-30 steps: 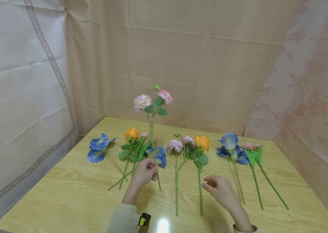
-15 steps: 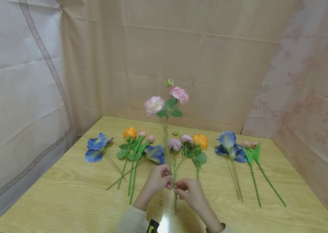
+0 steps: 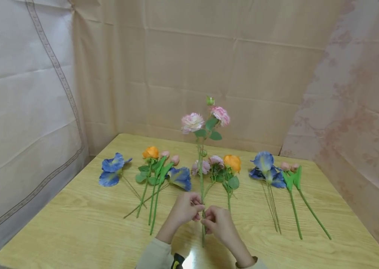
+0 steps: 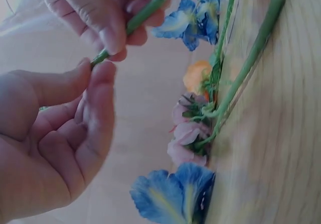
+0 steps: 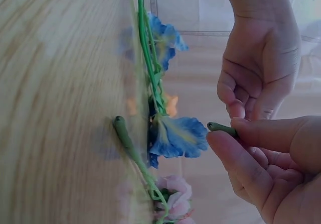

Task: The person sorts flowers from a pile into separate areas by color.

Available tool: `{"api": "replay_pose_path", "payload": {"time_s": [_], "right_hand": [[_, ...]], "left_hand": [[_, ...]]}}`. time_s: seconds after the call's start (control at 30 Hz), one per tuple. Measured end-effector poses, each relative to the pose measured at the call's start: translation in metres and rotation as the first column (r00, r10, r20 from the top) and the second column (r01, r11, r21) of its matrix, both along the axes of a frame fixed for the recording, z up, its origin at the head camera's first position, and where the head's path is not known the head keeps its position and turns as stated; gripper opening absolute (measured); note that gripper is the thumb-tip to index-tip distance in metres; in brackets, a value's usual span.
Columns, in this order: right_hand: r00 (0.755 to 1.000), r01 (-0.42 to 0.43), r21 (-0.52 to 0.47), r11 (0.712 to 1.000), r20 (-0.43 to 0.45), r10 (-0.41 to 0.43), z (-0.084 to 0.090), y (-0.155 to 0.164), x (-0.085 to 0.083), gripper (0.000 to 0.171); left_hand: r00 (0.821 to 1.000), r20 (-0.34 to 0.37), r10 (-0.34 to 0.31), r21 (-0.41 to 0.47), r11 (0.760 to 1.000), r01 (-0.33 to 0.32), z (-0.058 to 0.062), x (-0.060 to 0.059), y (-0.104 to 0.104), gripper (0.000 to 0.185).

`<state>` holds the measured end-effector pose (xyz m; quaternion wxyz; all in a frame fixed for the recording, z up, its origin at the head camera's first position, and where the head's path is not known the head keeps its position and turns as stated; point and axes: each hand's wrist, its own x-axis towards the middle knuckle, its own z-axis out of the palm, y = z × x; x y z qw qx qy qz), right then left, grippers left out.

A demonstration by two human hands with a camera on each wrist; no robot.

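A pink-and-white artificial flower (image 3: 192, 123) with two blooms and a green bud stands upright above the middle of the table, raised off it. My left hand (image 3: 185, 207) pinches its green stem between thumb and forefinger. Just below, my right hand (image 3: 221, 224) pinches the same stem near its lower end, as the stem end (image 5: 220, 129) poking past the fingertips shows in the right wrist view. Behind the stem a mauve flower (image 3: 216, 160) lies on the table, partly hidden by the raised flower and the hands.
On the wooden table (image 3: 85, 224), blue irises (image 3: 110, 170), an orange rose (image 3: 150, 152) and pink tulips (image 3: 162, 173) lie to the left. Right lie another orange rose (image 3: 232, 163), more blue irises (image 3: 267, 170) and tulips (image 3: 291, 181). Cloth (image 3: 189, 67) hangs behind.
My left hand has carried the pink-and-white flower rightward from over the left blue iris to the middle. My right hand has come in leftward and now pinches its stem too.
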<state>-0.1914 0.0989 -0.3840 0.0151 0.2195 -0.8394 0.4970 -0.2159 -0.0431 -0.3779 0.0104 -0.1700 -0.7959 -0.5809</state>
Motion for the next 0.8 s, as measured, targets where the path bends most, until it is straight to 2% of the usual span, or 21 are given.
{"api": "replay_pose_path", "payload": {"time_s": [0.13, 0.23, 0.33, 0.53, 0.8], "right_hand": [[1.0, 0.007, 0.008, 1.0, 0.007, -0.007, -0.003, -0.001, -0.001, 0.01], [1.0, 0.0, 0.02, 1.0, 0.023, 0.0, -0.005, -0.002, -0.003, 0.01], [0.999, 0.003, 0.045, 0.999, 0.048, -0.005, -0.006, -0.002, -0.006, 0.01], [0.996, 0.004, 0.082, 0.997, 0.087, -0.011, -0.011, -0.003, -0.01, 0.01], [0.986, -0.007, 0.106, 0.994, 0.165, -0.01, -0.015, -0.002, -0.015, 0.008]], "left_hand": [[0.998, -0.054, 0.026, -0.137, 0.99, -0.033, 0.002, 0.001, -0.004, 0.01], [0.996, -0.073, 0.055, -0.196, 0.978, -0.069, 0.001, 0.001, -0.008, 0.008], [0.994, -0.088, 0.066, -0.21, 0.974, -0.084, 0.0, -0.001, -0.013, 0.01], [0.993, -0.106, 0.049, -0.238, 0.969, -0.073, -0.003, -0.003, -0.016, 0.013], [0.996, -0.07, 0.056, -0.28, 0.957, -0.074, -0.004, -0.002, -0.017, 0.015]]}}
